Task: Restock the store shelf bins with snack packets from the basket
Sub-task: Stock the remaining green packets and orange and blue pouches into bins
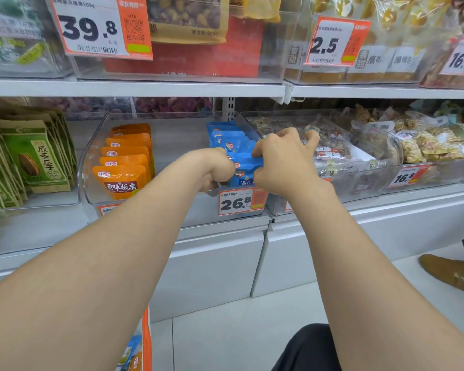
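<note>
Both hands reach into the clear bin [91,167] on the middle shelf [134,88]. The left hand [214,167] is curled shut against the front blue packets [241,162], and the right hand [281,159] pinches the same row from the other side, its fingers [312,137] bent over the bin's wall. Orange packets [123,167] stand in a row at the bin's left side (well apart from the blue ones). The basket [145,341] shows only at the bottom edge.
</note>
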Demonstrator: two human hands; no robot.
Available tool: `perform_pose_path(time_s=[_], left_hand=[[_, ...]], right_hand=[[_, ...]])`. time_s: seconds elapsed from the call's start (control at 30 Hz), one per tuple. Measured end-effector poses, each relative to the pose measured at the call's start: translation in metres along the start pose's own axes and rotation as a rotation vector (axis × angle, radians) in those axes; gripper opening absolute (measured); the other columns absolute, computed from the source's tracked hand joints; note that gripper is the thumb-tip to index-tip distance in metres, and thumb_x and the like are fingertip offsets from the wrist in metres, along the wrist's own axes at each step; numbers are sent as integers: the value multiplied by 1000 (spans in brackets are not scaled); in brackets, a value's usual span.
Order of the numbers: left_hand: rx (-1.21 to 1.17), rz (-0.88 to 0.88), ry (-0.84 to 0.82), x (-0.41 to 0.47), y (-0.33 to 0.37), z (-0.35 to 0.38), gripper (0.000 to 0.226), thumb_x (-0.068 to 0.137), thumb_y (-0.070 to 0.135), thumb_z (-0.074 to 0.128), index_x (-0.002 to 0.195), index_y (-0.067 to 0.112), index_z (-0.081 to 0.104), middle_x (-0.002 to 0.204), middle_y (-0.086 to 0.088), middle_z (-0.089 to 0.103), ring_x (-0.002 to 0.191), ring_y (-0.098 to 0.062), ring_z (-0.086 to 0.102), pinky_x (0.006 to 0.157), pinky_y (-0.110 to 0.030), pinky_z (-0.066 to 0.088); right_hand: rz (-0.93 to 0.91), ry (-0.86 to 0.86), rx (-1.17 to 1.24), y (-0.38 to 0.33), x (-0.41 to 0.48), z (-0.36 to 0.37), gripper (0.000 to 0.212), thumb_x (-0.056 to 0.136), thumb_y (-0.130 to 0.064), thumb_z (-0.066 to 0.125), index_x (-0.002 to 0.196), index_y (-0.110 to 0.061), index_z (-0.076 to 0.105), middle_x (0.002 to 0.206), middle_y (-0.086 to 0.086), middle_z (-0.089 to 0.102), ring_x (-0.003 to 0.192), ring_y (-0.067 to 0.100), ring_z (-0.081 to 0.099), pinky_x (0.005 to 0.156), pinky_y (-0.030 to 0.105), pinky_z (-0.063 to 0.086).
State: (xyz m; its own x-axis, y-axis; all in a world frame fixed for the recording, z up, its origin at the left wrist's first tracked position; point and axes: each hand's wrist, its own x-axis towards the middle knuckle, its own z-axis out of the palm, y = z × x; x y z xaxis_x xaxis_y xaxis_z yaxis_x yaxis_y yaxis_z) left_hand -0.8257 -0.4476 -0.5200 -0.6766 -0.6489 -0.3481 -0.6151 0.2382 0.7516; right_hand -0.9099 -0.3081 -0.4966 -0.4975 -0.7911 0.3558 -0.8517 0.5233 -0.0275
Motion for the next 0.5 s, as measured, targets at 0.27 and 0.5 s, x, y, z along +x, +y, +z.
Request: perform_pose_path(time_s=[0.27,0.5], left_hand=[[-97,36,-83,-11,-1,1,34,100,-8,44,121,10,63,114,-17,75,100,-31,76,85,-44,64],[279,36,-19,-18,-16,-4,34,100,8,46,131,19,55,128,-2,68,108,-20,69,92,-44,62]], right_hand=[[7,-33,47,-5,-3,2,44,76,-16,67,119,-21,69,121,2,57,125,32,40,109,54,26],[29,-13,228,-7,-7,11,64,72,-18,67,136,-25,60,124,1,39,119,30,39,104,48,35]])
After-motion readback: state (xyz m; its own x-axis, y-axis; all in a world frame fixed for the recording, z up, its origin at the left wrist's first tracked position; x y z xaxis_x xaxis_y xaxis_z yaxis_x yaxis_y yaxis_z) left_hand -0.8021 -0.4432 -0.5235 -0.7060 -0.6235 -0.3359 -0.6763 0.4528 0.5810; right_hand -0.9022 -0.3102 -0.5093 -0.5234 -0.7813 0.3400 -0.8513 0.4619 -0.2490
